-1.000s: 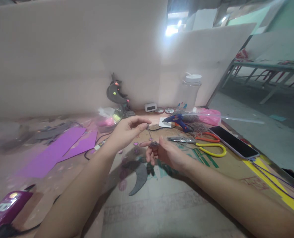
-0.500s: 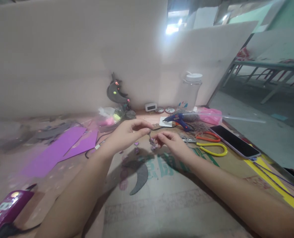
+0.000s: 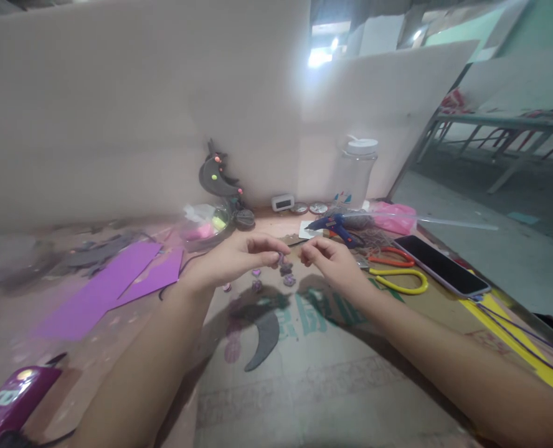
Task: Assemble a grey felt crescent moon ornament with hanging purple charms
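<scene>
Left hand (image 3: 239,258): fingertip grip pinching a small, indistinct purple piece (image 3: 281,257), seemingly keeping it uncovered; right hand (image 3: 330,258): fingertips pressing together, any contents not showing; flat dark-grey crescent (image 3: 267,339): lying on green-printed brown cardboard (image 3: 327,392), apparently leaving hands room.

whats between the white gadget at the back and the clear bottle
In the head view, two round objects lie between the white gadget and clear bottle.

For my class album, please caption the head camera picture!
Left hand seemingly pinching a small purple piece, right hand close by, near a grey crescent.
</scene>
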Demonstrator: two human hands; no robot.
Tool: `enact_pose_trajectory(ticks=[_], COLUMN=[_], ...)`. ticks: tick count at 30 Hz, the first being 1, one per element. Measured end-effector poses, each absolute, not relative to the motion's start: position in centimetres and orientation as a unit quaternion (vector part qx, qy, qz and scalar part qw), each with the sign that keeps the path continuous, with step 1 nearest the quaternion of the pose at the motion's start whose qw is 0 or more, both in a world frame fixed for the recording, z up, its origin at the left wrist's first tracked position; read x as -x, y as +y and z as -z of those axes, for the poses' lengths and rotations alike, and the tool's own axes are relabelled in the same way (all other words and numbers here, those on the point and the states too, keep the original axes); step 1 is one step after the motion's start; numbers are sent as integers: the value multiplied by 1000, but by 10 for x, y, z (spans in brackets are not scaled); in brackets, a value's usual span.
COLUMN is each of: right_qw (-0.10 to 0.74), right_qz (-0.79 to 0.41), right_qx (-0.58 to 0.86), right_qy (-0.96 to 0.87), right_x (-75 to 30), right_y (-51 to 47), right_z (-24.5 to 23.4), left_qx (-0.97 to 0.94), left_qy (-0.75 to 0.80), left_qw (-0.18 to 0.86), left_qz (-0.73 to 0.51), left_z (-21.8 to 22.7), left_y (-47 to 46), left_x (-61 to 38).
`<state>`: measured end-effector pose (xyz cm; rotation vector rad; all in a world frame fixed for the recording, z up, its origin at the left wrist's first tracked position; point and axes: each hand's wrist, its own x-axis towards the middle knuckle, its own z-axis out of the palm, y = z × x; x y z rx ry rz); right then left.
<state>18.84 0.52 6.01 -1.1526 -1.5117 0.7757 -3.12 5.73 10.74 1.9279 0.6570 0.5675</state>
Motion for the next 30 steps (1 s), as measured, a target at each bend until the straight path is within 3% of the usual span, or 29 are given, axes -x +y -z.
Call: enact_pose_trajectory(ticks=[4,8,23,30], right_qw=[489,498,525,550], right_qz=[-336,-337,-124,-187], right_qx=[435,422,401,464], right_qy=[-677,-679,-741,-669], right_x=[-185,-188,-187,-198], right_y=[-8,-9,-15,-11], right_z=[-77,-82,-83,-93], left_qx=[-741,-718,-783,-772], left_qy=[214,214,315,303], left_qw=[581,606,441,476], left_qz=[-261,-268,-304,-291], left_z=[-106,-106,-116,-118], left_y=[52,49,23,30], left_x=[22,18,4,13])
